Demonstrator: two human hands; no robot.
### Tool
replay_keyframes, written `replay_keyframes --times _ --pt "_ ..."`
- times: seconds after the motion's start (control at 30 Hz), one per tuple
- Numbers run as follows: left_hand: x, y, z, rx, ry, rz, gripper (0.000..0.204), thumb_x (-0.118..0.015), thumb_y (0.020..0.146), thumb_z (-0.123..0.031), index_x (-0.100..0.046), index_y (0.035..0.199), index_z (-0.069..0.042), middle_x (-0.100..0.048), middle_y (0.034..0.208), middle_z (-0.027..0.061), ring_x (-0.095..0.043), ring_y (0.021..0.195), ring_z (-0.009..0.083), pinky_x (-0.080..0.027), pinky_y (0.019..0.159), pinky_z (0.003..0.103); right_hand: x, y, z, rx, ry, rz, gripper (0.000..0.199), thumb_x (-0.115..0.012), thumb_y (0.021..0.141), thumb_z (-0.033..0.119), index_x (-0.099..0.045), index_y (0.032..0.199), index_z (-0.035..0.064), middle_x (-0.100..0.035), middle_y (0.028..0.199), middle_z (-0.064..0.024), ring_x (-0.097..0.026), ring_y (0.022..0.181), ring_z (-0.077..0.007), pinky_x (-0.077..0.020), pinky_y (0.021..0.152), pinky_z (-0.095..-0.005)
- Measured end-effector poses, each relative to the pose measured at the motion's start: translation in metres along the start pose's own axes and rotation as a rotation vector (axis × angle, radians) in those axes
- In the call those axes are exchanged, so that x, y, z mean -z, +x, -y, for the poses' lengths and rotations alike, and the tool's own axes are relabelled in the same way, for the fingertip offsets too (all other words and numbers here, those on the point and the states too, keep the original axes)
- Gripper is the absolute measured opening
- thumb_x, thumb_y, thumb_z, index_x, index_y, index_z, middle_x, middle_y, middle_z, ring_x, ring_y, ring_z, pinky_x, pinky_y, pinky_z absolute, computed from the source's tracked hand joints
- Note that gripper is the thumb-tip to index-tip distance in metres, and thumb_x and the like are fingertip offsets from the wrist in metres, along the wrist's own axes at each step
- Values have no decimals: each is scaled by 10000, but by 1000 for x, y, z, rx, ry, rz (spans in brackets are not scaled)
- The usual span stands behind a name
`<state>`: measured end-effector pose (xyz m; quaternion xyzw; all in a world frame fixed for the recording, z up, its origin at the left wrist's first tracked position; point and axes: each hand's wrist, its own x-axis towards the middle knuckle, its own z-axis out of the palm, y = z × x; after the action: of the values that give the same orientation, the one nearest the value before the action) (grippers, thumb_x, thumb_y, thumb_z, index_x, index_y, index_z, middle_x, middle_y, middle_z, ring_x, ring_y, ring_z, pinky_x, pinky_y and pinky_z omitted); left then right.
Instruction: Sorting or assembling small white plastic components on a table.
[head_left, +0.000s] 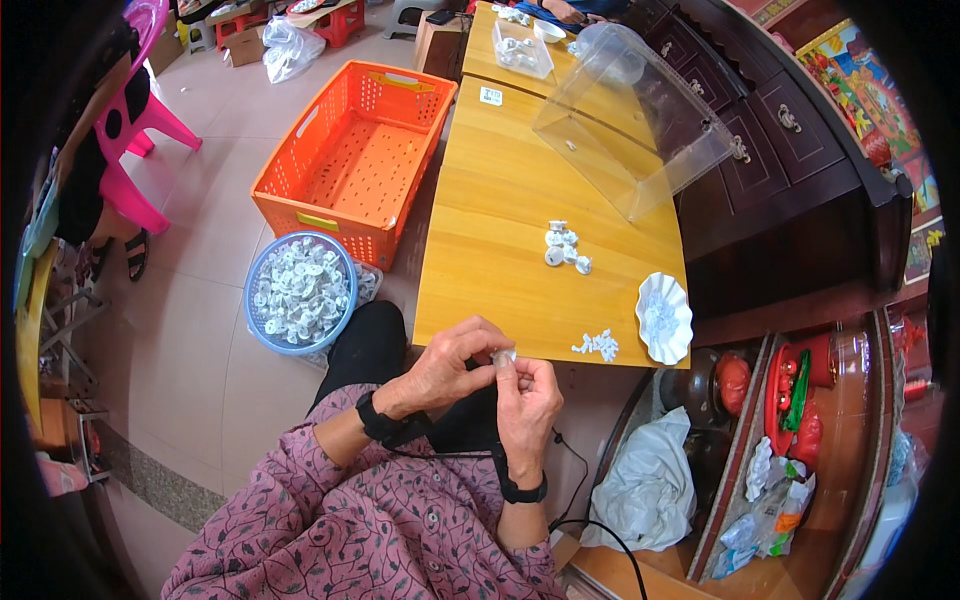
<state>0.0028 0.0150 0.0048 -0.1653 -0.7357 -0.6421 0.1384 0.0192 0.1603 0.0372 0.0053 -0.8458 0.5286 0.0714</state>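
Observation:
Close together at the near edge of the yellow wooden table (480,230), my left hand (450,362) and my right hand (527,408) pinch a small white plastic part (509,354) between their fingertips. Fingers cover most of it, so its shape is hard to make out. To the right, a pile of tiny white pieces (597,346) lies by the table edge, beside a white scalloped dish (681,318) with small translucent bits in it. Farther up the tabletop sits a cluster of white round plastic parts (563,243).
Left of my knee stands a blue basket (287,347) full of white plastic parts. Behind it is an orange crate (350,170) with nothing in it. A clear plastic box (650,120) rests tilted on the table's right side, near dark drawers (785,120). A black cable (625,550) runs beside my right wrist.

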Motion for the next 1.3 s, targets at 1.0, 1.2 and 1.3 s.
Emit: replay_keyframes --times 1.0,1.2,1.3 --pt "4 -3 -5 -58 55 18 271 -769 791 -33 -696 1052 -17 -660 993 114 -667 926 249 -547 801 328 -1 -6 2 60 -45 -23 204 -742 897 127 -598 895 -18 -666 800 -103 -630 631 -134 -527 579 -288" --pt "2 -2 -9 -37 -53 -10 299 -780 772 -8 -706 1062 -22 -647 973 101 -666 890 232 -553 748 317 7 -7 6 -135 209 2 188 -710 934 160 -632 926 -10 -652 786 -21 -568 645 -53 -458 590 -206" --pt "3 -1 -10 -18 -73 -11 304 -794 777 -14 -713 1070 -23 -649 974 87 -666 886 198 -554 735 299 10 -7 10 -162 319 18 190 -693 950 180 -643 946 -4 -651 783 -20 -579 646 -58 -456 587 -199"
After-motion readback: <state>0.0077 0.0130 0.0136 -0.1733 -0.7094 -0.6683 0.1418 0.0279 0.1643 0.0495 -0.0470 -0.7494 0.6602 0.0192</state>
